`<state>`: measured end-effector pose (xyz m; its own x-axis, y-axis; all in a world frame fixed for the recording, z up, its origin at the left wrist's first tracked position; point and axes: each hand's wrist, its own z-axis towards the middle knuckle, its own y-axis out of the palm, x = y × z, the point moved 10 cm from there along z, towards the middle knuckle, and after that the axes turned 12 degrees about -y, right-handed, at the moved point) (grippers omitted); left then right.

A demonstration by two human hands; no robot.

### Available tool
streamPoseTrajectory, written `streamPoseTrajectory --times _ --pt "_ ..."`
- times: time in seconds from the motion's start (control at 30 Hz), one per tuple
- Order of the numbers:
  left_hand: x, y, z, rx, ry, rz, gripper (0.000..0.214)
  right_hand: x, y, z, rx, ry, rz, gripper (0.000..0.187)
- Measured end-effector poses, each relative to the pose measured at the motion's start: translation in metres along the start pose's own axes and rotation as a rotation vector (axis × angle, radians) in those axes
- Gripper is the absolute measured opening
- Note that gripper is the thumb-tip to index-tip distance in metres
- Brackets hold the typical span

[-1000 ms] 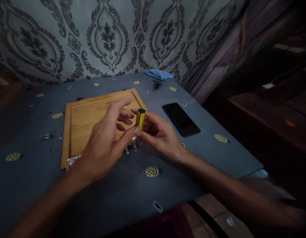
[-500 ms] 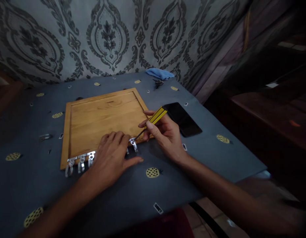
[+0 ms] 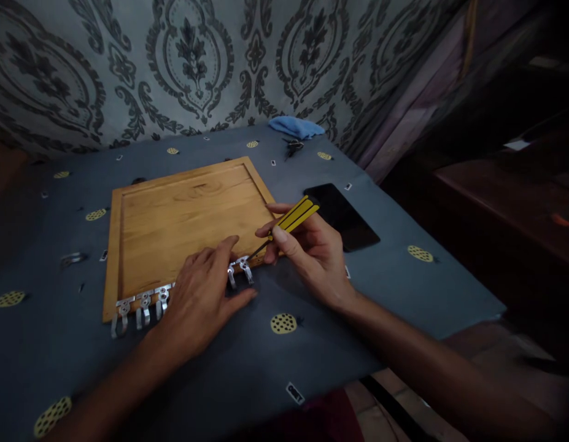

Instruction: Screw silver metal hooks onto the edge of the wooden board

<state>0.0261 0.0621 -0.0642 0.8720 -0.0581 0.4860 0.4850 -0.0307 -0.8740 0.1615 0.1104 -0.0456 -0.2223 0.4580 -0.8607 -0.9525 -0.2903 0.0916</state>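
Evidently, screw-turning was in hand: our right hand (image 3: 317,255) gripped a yellow screwdriver (image 3: 294,218), tip at the rightmost metal hook (image 3: 244,267) on the wooden board (image 3: 187,215), atop the counter (image 3: 247,362). Our left hand (image 3: 199,291) lay unclenched. We judged steady tip pressure necessary next.

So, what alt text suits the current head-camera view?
The right hand angles a yellow-and-black screwdriver toward shiny metal hooks along the near edge of a framed wooden board; the left hand rests over that edge.

A home, by the look of its damask-patterned backdrop (image 3: 194,58) and pineapple-print tablecloth (image 3: 247,374) (yellow on blue-grey)
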Motion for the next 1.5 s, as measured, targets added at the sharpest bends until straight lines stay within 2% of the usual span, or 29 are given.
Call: streamPoseTrajectory --times 0.37,0.8,0.97,1.07,1.17,1.27,1.5 --pt "-0.003 0.0 0.0 0.002 -0.065 -0.05 0.07 -0.004 0.002 -0.002 -0.027 -0.013 -0.05 0.034" --pt "-0.001 0.002 0.0 0.023 -0.058 -0.036 0.065 0.0 0.005 -0.006 -0.053 -0.013 -0.063 0.034" --pt "0.001 0.003 0.0 0.025 -0.043 -0.005 0.06 -0.004 0.007 -0.004 -0.074 -0.01 -0.09 0.035" --pt "0.002 0.002 0.0 0.019 -0.026 0.005 0.049 -0.007 0.01 -0.003 -0.117 -0.019 -0.099 0.036" --pt "0.004 0.001 -0.001 -0.028 0.005 0.019 0.029 -0.01 0.011 -0.003 -0.139 -0.041 -0.096 0.034" --pt "0.007 0.002 -0.005 -0.088 0.068 0.026 0.02 -0.009 0.009 -0.003 -0.131 -0.04 -0.07 0.033" --pt "0.019 0.001 -0.022 -0.006 0.309 0.147 0.035 -0.008 0.009 -0.002 -0.126 -0.041 -0.033 0.03"
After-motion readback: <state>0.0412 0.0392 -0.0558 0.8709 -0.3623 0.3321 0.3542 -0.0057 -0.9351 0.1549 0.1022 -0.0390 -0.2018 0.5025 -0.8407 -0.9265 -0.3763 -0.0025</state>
